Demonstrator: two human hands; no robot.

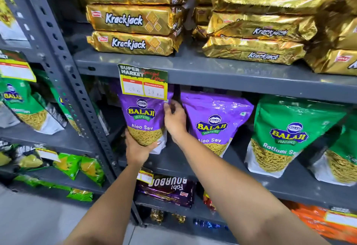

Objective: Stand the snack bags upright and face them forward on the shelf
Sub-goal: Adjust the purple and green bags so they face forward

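A purple Aloo Sev bag [142,115] stands upright at the left end of the grey middle shelf [289,185], label facing me. My left hand [136,149] cups its bottom edge. My right hand [174,119] grips its right side, fingers curled at the edge. Right beside it leans a second purple Aloo Sev bag [214,123], tilted back, label forward. Further right a green Ratlami Sev bag [286,134] leans with its front showing, and another green bag [342,159] sits partly cut off at the frame edge.
A price tag [143,80] hangs from the upper shelf edge over the held bag's top. Gold Krackjack packs [131,18] are stacked above. A grey upright post [77,98] borders the left. Bourbon packs [166,190] lie below; green bags [25,105] fill the neighbouring rack.
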